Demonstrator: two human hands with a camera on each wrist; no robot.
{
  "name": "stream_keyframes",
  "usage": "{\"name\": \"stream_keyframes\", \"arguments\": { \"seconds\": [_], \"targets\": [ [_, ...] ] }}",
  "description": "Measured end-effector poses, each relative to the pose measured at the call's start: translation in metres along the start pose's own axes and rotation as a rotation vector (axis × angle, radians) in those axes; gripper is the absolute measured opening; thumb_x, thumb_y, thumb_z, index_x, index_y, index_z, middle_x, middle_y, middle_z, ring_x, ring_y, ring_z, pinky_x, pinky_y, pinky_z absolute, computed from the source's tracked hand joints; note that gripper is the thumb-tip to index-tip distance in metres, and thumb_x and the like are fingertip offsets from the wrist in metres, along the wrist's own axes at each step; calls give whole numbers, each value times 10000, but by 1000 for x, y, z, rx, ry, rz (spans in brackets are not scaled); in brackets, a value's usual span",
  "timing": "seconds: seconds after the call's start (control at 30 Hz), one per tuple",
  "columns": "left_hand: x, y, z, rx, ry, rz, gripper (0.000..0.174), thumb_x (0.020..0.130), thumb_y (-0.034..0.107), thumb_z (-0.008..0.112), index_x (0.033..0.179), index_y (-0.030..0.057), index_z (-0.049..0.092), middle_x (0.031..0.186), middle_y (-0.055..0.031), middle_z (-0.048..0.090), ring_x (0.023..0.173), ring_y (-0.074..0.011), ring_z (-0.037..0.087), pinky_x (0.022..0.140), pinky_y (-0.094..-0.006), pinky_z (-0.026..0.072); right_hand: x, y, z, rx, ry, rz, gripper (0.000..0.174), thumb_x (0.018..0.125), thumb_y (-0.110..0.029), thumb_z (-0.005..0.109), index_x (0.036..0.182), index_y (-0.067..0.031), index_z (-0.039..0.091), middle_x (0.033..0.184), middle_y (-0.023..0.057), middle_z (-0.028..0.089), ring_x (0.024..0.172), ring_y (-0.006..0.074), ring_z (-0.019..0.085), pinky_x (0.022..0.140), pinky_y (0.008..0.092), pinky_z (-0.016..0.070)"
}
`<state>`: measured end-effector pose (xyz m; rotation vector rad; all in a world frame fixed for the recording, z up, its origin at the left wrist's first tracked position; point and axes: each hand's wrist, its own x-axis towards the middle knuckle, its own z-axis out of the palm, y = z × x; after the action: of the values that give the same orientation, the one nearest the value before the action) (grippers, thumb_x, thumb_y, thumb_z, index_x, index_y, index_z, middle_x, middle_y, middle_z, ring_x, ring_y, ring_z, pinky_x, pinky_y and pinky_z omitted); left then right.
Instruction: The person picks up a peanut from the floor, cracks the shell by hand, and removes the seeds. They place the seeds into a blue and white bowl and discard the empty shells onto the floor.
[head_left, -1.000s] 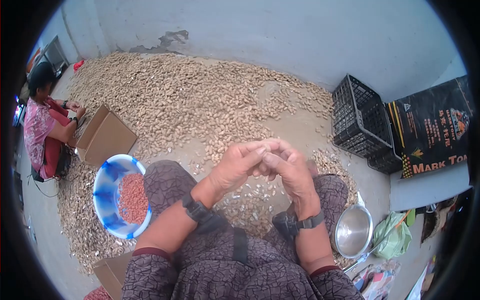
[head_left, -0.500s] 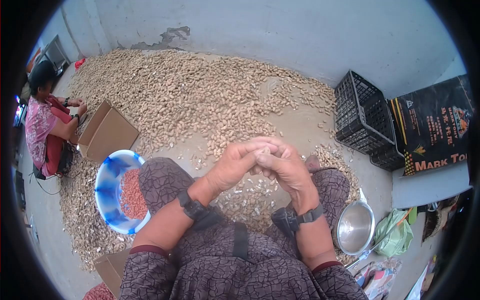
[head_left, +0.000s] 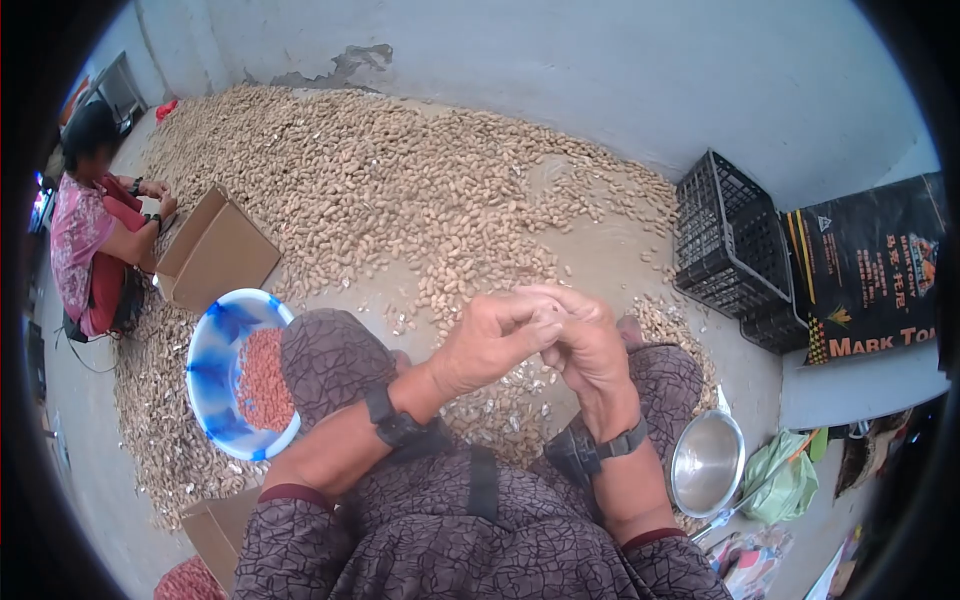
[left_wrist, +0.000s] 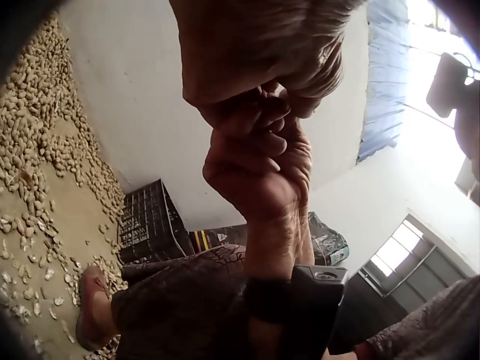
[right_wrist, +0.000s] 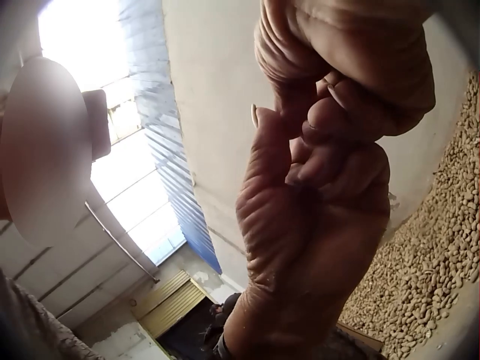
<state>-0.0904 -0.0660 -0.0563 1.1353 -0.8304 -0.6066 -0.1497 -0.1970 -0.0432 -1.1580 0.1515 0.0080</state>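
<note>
Above the lap, my left hand [head_left: 485, 345] and right hand [head_left: 592, 350] meet with their fingers curled in against each other. They pinch a peanut between thumbs and fingertips, mostly hidden by the fingers. In the left wrist view the right hand [left_wrist: 255, 176] faces the left hand [left_wrist: 259, 52], fingertips overlapping. The right wrist view shows the right thumb [right_wrist: 266, 161] pressed up beside the left hand's curled fingers. Beneath the hands lie broken peanut shells [head_left: 510, 410]. A blue and white basin [head_left: 205, 400] with pink shelled peanuts [head_left: 264, 380] stands left of my knee.
Unshelled peanuts [head_left: 380, 190] spread over the floor toward the wall. A cardboard box [head_left: 228, 250] stands by another person [head_left: 95, 235] crouching at the left. Black crates [head_left: 735, 240], a metal bowl [head_left: 707, 462] and a green bag [head_left: 780, 478] are on the right.
Both hands stay together above the lap while their fingers and thumbs shift. The left wrist has turned a little, and the pale bit seen between the thumbs is now mostly covered.
</note>
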Motion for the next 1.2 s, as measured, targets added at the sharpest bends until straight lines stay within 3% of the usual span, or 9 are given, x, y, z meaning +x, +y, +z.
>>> {"name": "stream_keyframes", "arguments": {
  "seconds": [0.13, 0.23, 0.3, 0.43, 0.53, 0.63, 0.83, 0.97, 1.2],
  "targets": [
    [3, 4, 2, -15, 29, -6, 240, 866, 189, 495, 889, -30, 590, 775, -55, 585, 672, -79, 534, 578, -202, 432, 5, 4, -2, 12, -12, -31, 298, 763, -155, 629, 981, 43, 587, 664, 13, 577, 457, 14, 453, 375, 125, 331],
    [6, 10, -1, -16, 68, -169, 267, 882, 206, 463, 957, -17, 589, 759, -52, 583, 631, -64, 519, 526, -179, 400, 8, 4, -1, 79, 42, -42, 318, 765, -189, 637, 984, 36, 584, 641, 7, 563, 437, 11, 440, 368, 125, 319],
    [7, -2, -5, -307, 53, -156, 296, 892, 218, 438, 1046, -3, 562, 718, -30, 567, 571, -42, 481, 472, -161, 354, 9, 3, -4, 128, -29, 2, 351, 767, -234, 643, 992, 28, 578, 617, -10, 543, 448, 6, 433, 371, 121, 304],
    [8, 1, -3, -280, 100, -200, 307, 893, 213, 440, 1103, 8, 529, 654, 24, 504, 550, -18, 428, 462, -145, 328, 6, 0, 5, 75, 47, -58, 353, 773, -251, 640, 997, 15, 578, 620, -32, 539, 452, -6, 406, 385, 120, 279],
    [10, 2, -5, -185, 184, -140, 272, 900, 212, 440, 1054, 3, 520, 660, 34, 468, 535, -20, 407, 464, -153, 326, 5, -7, 2, -135, 160, -75, 320, 777, -223, 637, 990, 9, 582, 631, -36, 544, 449, -17, 375, 384, 126, 246],
    [10, -11, -2, -34, 305, -45, 216, 902, 166, 418, 1039, 19, 498, 662, 35, 459, 550, -21, 397, 477, -162, 331, 6, -6, -1, -87, 179, -67, 226, 776, -191, 637, 898, -8, 591, 619, -30, 544, 442, -18, 355, 376, 135, 221],
    [6, -23, 4, 256, 305, 65, 156, 899, 110, 368, 962, 17, 477, 683, 26, 452, 572, -28, 387, 497, -183, 344, 11, 3, -1, 20, 129, 12, 155, 782, -167, 629, 744, -33, 560, 591, 11, 541, 421, 4, 369, 360, 144, 228],
    [9, -33, 5, 195, 441, 58, 146, 892, 98, 360, 915, 20, 481, 681, 21, 462, 573, -27, 399, 494, -185, 354, 13, 10, 6, 17, 161, -62, 146, 790, -144, 613, 728, -27, 552, 586, 16, 535, 421, 10, 370, 361, 146, 240],
    [10, -37, 1, 53, 496, -4, 175, 893, 111, 333, 891, 29, 488, 686, 17, 461, 556, -26, 390, 482, -175, 343, 16, 20, 8, -52, 201, -105, 120, 797, -112, 589, 741, -10, 555, 597, 11, 536, 433, 9, 372, 372, 150, 258]
  ]
}}
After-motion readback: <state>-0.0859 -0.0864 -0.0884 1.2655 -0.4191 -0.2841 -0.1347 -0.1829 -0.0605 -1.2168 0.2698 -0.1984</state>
